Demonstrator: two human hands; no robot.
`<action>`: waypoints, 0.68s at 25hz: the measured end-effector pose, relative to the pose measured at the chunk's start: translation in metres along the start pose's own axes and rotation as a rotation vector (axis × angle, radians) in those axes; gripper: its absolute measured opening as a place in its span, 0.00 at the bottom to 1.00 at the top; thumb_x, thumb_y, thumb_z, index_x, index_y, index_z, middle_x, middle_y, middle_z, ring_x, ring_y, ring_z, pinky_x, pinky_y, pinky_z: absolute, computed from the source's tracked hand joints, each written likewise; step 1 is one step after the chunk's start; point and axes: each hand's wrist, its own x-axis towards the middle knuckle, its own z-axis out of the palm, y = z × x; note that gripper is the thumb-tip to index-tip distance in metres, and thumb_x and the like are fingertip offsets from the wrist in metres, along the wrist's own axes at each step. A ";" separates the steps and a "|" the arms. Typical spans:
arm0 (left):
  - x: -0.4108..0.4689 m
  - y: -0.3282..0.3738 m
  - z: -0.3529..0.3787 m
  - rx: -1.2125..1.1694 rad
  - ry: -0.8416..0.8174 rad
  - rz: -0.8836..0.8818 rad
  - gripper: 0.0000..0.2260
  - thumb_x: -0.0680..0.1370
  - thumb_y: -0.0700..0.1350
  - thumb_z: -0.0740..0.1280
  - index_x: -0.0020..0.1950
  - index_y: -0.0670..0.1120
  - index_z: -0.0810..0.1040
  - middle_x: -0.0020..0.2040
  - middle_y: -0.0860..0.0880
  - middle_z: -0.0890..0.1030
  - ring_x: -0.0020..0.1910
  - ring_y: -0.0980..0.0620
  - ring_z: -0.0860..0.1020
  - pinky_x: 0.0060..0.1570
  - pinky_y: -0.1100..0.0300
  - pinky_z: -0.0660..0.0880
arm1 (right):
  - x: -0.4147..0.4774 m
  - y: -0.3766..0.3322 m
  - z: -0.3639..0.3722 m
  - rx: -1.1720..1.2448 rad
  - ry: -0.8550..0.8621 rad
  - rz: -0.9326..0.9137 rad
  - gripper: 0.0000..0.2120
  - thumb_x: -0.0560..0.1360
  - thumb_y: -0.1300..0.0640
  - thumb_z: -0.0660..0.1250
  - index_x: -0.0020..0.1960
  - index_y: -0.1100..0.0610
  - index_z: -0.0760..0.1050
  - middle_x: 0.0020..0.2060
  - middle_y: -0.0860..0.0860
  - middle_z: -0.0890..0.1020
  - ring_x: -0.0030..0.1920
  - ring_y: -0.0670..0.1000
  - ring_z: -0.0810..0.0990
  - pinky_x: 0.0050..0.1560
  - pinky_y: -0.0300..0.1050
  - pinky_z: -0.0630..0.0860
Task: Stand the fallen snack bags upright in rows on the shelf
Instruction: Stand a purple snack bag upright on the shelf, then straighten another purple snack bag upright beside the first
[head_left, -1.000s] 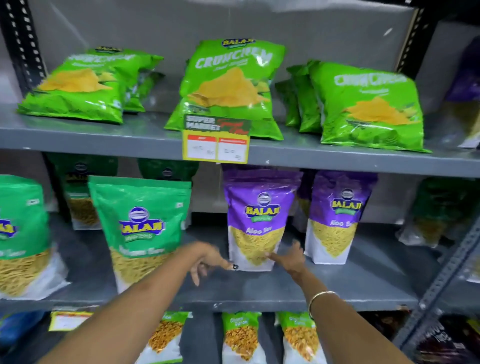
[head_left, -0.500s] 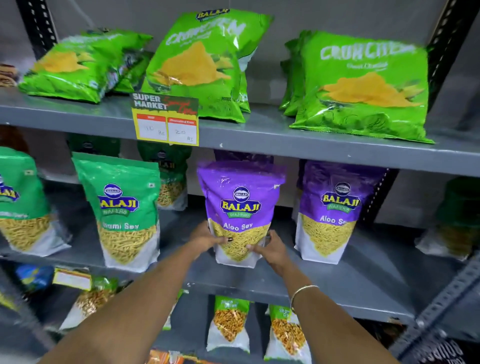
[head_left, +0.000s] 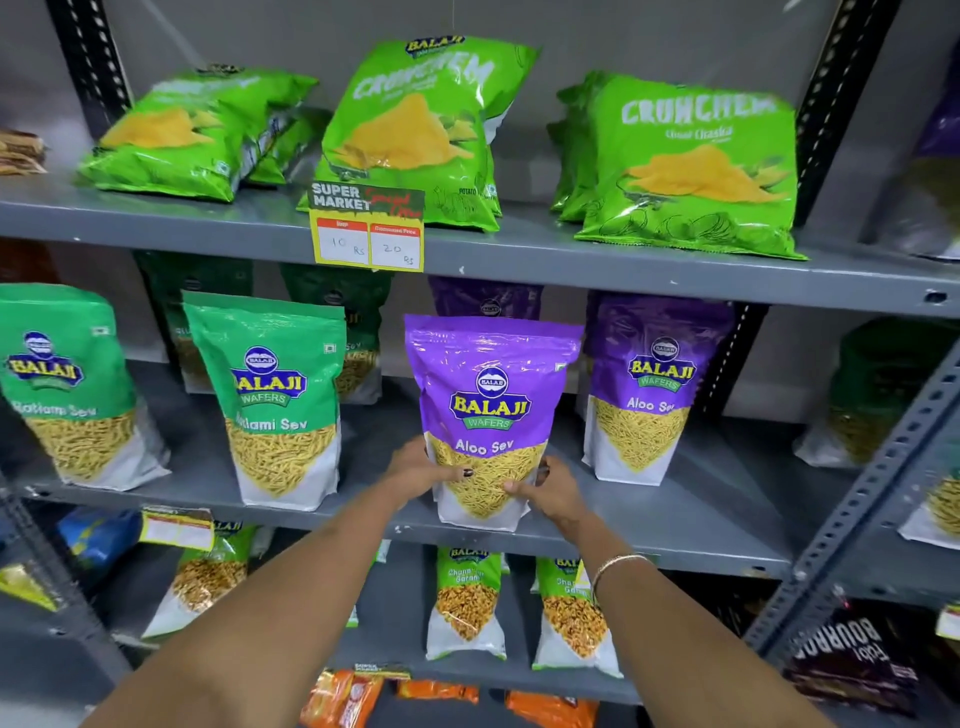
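Observation:
A purple Aloo Sev bag (head_left: 488, 395) stands upright at the front edge of the middle shelf (head_left: 675, 525). My left hand (head_left: 421, 467) grips its lower left side and my right hand (head_left: 553, 488) grips its lower right side. A second purple Aloo Sev bag (head_left: 649, 384) stands upright to its right, and another purple bag (head_left: 485, 299) shows behind it. Two green Ratlami Sev bags (head_left: 275, 395) (head_left: 62, 384) stand to the left. On the top shelf, a green Crunchem bag (head_left: 192, 135) lies flat at the left; two others (head_left: 415, 130) (head_left: 691, 161) lean back.
A yellow price tag (head_left: 366, 228) hangs from the top shelf's front edge. Small green bags (head_left: 467, 603) stand on the shelf below, with orange packs (head_left: 343, 696) under them. A perforated grey upright (head_left: 878, 483) rises at the right, with a dark bag (head_left: 852, 660) beside it.
Both hands went from reaching toward the purple bag to closing on its lower sides. The bag now sits closer to the shelf's front edge, and the view has shifted.

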 end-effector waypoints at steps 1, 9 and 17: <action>-0.002 0.001 0.000 0.007 0.008 -0.002 0.29 0.61 0.47 0.79 0.59 0.44 0.78 0.61 0.46 0.81 0.61 0.47 0.78 0.63 0.53 0.73 | 0.000 -0.001 0.000 0.006 -0.005 0.000 0.26 0.67 0.65 0.73 0.62 0.70 0.69 0.49 0.56 0.74 0.51 0.52 0.72 0.47 0.42 0.71; -0.006 0.004 -0.003 0.081 -0.065 -0.006 0.37 0.60 0.56 0.79 0.65 0.45 0.73 0.66 0.46 0.77 0.64 0.46 0.75 0.65 0.54 0.71 | 0.002 -0.003 0.002 0.010 -0.026 0.073 0.28 0.69 0.64 0.72 0.65 0.69 0.65 0.55 0.57 0.76 0.55 0.52 0.73 0.52 0.43 0.72; -0.012 0.063 0.037 0.666 -0.668 -0.442 0.20 0.77 0.59 0.58 0.41 0.42 0.70 0.44 0.44 0.76 0.45 0.48 0.78 0.61 0.49 0.72 | 0.010 0.012 -0.072 -0.107 0.224 0.093 0.35 0.70 0.56 0.72 0.69 0.68 0.59 0.66 0.63 0.71 0.67 0.60 0.70 0.66 0.49 0.67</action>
